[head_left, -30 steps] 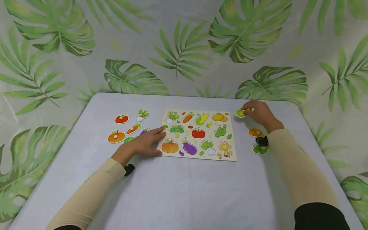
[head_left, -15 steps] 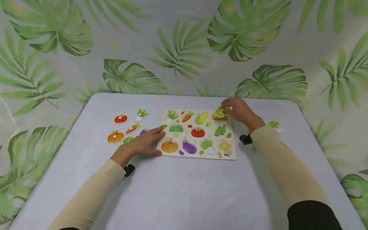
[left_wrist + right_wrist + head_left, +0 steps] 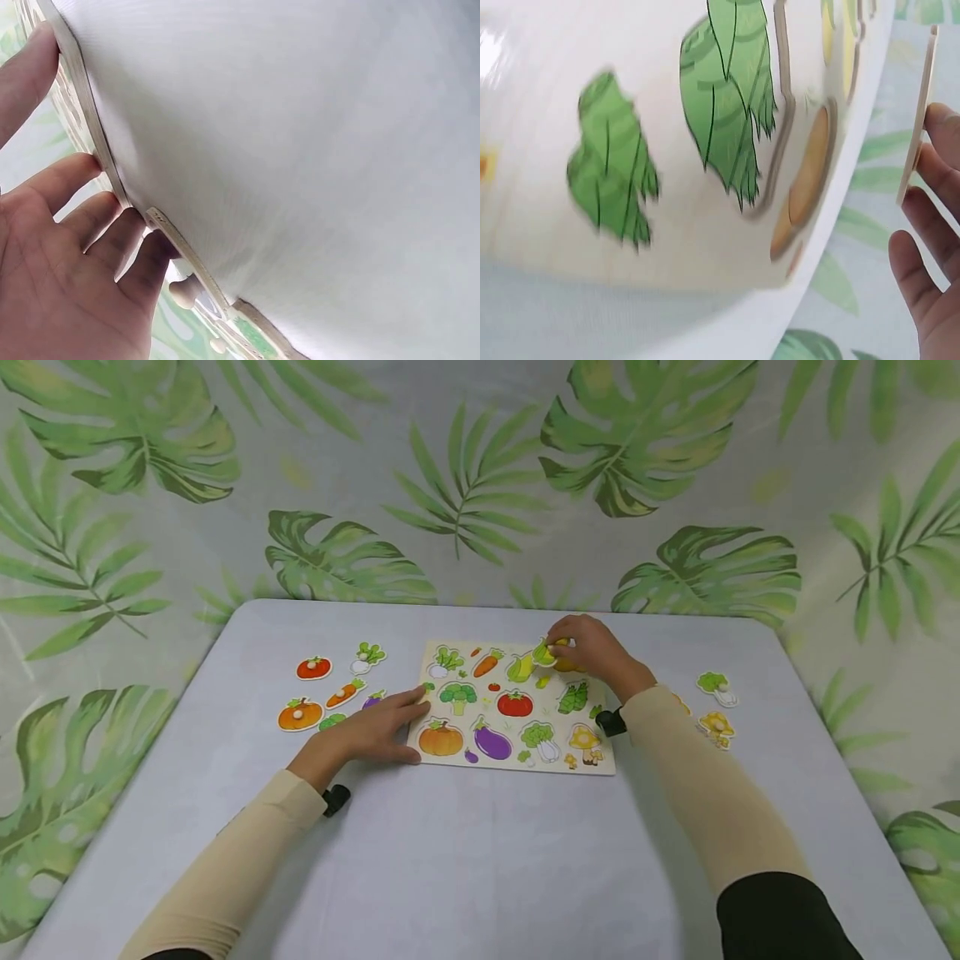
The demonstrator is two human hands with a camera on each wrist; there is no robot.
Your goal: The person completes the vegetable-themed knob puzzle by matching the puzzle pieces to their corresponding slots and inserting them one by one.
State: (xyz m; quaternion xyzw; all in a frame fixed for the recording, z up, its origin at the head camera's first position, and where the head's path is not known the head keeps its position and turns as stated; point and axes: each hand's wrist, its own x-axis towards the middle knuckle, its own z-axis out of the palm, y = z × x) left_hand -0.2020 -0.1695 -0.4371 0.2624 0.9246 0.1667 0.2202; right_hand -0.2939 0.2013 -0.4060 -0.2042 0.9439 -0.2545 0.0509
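Note:
My right hand pinches a corn puzzle piece over the top right of the wooden vegetable board. The piece overlaps the printed corn recess from its right side. In the right wrist view the corn piece stands edge-on between fingers and thumb, apart from the board. My left hand lies at the board's left edge with fingers spread. The left wrist view shows the fingertips of that hand against the board's edge.
Left of the board lie tomato, radish, carrot and pumpkin pieces, with an eggplant piece partly behind the left hand. On the right are bok choy and mushroom pieces; my sleeve partly covers an orange one.
My right hand has carried the corn piece leftward, from the table right of the board, across the potato recess to beside the corn recess. The left hand has stayed at the board's edge.

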